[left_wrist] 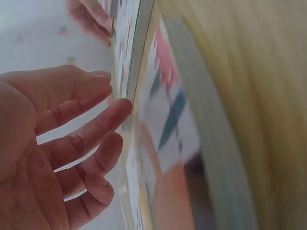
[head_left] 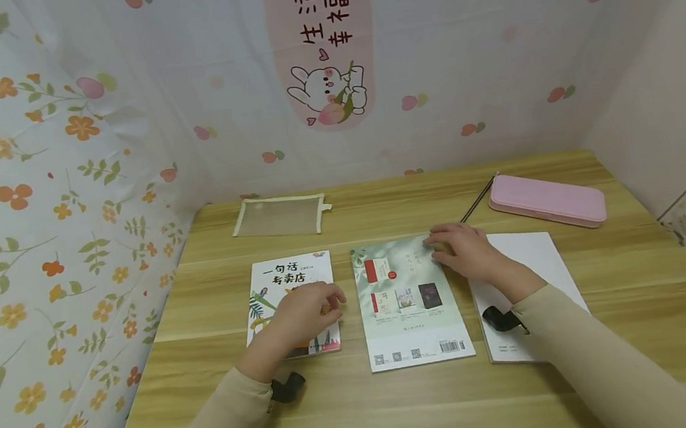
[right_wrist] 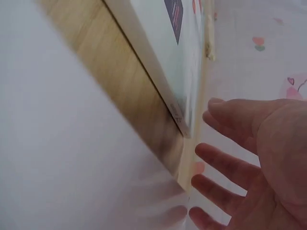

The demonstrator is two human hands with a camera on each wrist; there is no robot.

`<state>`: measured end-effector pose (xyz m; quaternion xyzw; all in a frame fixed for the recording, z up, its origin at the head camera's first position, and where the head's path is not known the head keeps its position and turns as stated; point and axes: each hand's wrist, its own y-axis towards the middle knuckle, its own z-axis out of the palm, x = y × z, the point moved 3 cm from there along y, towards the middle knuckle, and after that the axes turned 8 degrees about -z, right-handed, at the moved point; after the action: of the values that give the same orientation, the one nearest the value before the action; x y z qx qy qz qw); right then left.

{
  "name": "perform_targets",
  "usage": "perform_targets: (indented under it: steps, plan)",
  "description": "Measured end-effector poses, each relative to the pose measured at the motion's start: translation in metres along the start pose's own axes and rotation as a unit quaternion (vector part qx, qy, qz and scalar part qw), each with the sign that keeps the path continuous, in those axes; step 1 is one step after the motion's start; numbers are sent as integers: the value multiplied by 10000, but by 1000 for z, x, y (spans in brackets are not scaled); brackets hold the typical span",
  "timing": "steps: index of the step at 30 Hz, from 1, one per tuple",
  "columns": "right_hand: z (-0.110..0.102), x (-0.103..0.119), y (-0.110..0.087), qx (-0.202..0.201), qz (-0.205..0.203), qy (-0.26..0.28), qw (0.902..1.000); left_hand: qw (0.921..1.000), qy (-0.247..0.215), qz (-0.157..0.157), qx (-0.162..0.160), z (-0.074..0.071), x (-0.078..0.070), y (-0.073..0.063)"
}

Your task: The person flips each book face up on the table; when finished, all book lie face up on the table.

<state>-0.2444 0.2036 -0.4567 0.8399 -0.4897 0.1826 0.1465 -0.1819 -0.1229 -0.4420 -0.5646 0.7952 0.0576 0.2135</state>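
A picture book [head_left: 289, 272] with a colourful cover lies at the left, partly hidden by my left hand [head_left: 300, 316], which hovers over its right side. In the left wrist view its fingers [left_wrist: 79, 143] bend loosely, with nothing in them. A pale green book [head_left: 418, 335] with small book pictures and a barcode lies in the middle. My right hand [head_left: 471, 253] is at this book's upper right corner, over the gap to a white book [head_left: 542, 256]. The right wrist view shows its fingers [right_wrist: 225, 165] spread and holding nothing. Whether they touch a book I cannot tell.
Behind the books, a mesh pouch [head_left: 280, 217] with a pale border lies at the back left of the wooden table [head_left: 208, 367]. A thin dark stick [head_left: 479, 198] and a pink case [head_left: 547, 199] lie at the back right. Patterned curtains [head_left: 197, 83] surround the table.
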Motion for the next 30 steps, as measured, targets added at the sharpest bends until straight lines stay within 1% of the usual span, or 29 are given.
perform_targets:
  steps: [4,7,10,14,16,19,22,25,28,30]
  plan:
    - [-1,-6,2,101,-32,127,9999,9996,-126,190,191,9,-10,-3]
    - [-1,-8,4,158,-119,18,9998,9991,-64,305,288,13,-18,-5]
    - [-1,-10,8,185,-300,-157,9993,9990,44,357,260,17,-24,-7]
    - [-2,-11,13,228,-538,-322,9978,9985,241,472,154,23,-29,-9]
    - [-3,-10,15,305,-589,-333,9972,9978,313,579,116,25,-30,-9]
    - [-2,-11,17,449,-572,-328,9968,9972,311,662,149,28,-32,-10]
    - [-1,-13,18,529,-526,-297,9968,9973,383,583,215,31,-34,-11]
    - [0,-14,19,506,-594,-269,9966,9978,404,461,266,32,-37,-12]
    - [1,-16,19,464,-643,-163,9967,9984,339,359,289,33,-38,-13]
    - [1,-17,19,429,-650,4,9970,9986,298,335,266,34,-38,-13]
